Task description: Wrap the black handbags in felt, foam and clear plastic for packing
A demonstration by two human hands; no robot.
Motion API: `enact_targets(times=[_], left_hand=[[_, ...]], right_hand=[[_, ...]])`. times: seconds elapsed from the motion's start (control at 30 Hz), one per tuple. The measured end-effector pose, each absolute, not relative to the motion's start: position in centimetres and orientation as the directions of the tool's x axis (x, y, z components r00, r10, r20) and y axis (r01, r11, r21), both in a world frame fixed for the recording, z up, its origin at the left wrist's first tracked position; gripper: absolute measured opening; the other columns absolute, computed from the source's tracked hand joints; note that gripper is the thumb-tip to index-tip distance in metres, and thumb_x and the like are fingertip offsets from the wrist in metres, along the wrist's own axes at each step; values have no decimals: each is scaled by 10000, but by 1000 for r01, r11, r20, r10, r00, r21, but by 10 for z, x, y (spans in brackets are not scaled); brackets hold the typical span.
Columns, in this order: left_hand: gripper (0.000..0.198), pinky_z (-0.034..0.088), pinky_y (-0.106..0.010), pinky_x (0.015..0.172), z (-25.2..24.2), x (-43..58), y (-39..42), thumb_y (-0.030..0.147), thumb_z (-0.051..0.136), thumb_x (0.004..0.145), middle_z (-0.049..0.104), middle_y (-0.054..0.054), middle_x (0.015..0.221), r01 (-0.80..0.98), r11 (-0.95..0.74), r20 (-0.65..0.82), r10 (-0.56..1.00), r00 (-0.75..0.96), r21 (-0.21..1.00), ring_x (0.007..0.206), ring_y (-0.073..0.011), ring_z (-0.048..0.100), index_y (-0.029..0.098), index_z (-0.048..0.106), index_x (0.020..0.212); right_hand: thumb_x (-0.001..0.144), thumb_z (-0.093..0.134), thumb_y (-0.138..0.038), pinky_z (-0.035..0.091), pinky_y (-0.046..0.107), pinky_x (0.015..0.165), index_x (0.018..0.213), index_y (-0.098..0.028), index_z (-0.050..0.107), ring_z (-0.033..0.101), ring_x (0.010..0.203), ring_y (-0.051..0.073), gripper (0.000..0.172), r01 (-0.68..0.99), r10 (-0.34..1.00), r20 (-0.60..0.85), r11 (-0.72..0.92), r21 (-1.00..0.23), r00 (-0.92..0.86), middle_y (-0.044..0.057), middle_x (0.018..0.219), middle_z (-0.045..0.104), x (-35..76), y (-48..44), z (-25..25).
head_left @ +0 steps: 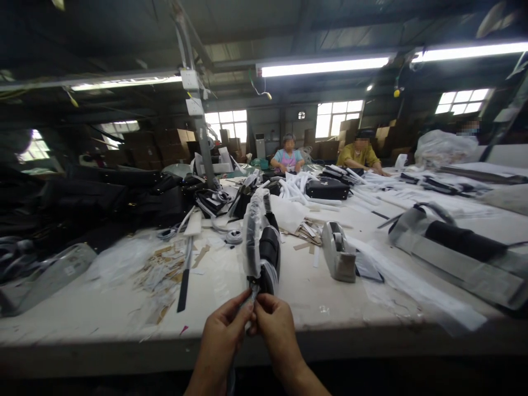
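My left hand and my right hand meet at the near edge of the white worktable, both pinched on the lower end of a black strap wrapped in clear plastic. The strap stands upright above my fingers, its plastic sleeve bulging at the top. What exactly the fingertips grip at its base is small and partly hidden.
A grey tape dispenser sits right of the strap. Paper scraps, a flat black strip, plastic sheets and black bags litter the table. A wrapped black item lies at right. Two seated people work at the far end.
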State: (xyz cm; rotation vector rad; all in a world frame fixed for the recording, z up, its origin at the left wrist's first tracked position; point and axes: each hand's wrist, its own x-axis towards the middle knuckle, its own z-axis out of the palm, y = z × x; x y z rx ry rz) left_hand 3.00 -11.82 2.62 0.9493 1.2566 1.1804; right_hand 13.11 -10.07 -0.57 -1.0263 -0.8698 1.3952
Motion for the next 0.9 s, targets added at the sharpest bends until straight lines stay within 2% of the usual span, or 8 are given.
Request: enact_targets(times=[0.17, 0.37, 0.53, 0.73, 0.9], left_hand=[[726, 192, -160, 350, 31, 28, -119, 569, 798, 605, 571, 34, 602, -54, 110, -114, 990, -86, 992, 363, -12, 296, 144, 693, 1184], [658, 191, -165, 343, 35, 27, -122, 524, 781, 643, 465, 75, 509, -8, 65, -66, 992, -106, 998, 380, -28, 247, 129, 702, 1164], [654, 210, -163, 369, 40, 24, -124, 509, 777, 659, 543, 45, 609, -13, 57, -58, 993, -103, 998, 410, -22, 273, 122, 688, 1179], [746, 175, -180, 386, 37, 15, -120, 550, 750, 680, 478, 69, 563, 16, 67, -66, 997, -45, 998, 407, -27, 247, 96, 629, 1260], [883, 146, -192, 378, 35, 13, -114, 598, 779, 572, 508, 58, 537, 13, 105, -104, 994, -27, 994, 373, -23, 245, 56, 626, 1252]], right_hand=[[637, 740, -645, 372, 195, 339, 637, -158, 585, 478, 343, 83, 512, -345, 997, -75, -76, -936, -16, -36, 539, 519, 124, -102, -3], [665, 727, -597, 400, 186, 349, 642, -151, 573, 464, 340, 67, 473, -332, 996, -68, -81, -940, -52, -36, 541, 525, 122, -101, -3], [663, 732, -529, 439, 198, 358, 642, -144, 583, 476, 341, 72, 414, -332, 995, -72, -89, -939, -64, -34, 535, 534, 118, -97, -1], [617, 769, -485, 456, 215, 368, 621, -144, 582, 479, 342, 77, 389, -382, 990, -111, -134, -914, -82, -39, 515, 516, 116, -94, 0], [628, 755, -410, 454, 201, 431, 710, -152, 615, 400, 381, 34, 305, -497, 982, -151, -189, -847, -117, -61, 524, 487, 116, -97, 2]])
